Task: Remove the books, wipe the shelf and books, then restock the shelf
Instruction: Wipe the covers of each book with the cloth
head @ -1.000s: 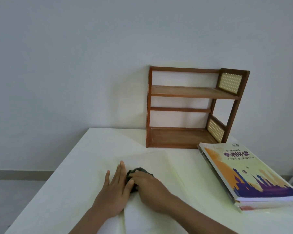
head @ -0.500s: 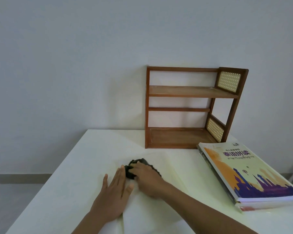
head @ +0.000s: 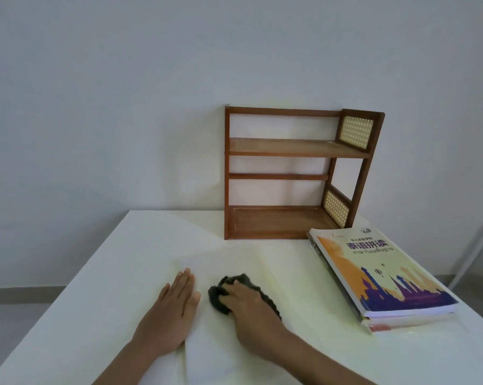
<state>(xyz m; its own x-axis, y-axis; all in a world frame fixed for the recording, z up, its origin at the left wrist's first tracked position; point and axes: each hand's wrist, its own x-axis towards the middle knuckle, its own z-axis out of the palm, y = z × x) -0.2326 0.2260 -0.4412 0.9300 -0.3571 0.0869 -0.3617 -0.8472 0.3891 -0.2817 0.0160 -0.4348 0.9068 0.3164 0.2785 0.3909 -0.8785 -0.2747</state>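
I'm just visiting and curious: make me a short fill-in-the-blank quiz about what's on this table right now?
1. Both boards of the wooden shelf hold ____ books.
2. The right hand grips a dark ____.
3. The left hand lies ____ on the white table.
4. The stack of books lies to the ____ of the hands.

Missing words: no; cloth; flat; right

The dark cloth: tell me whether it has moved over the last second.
Yes. The dark cloth, under the right hand, has slid right, away from the left hand and toward the stack of books, which has stayed beside the shelf.
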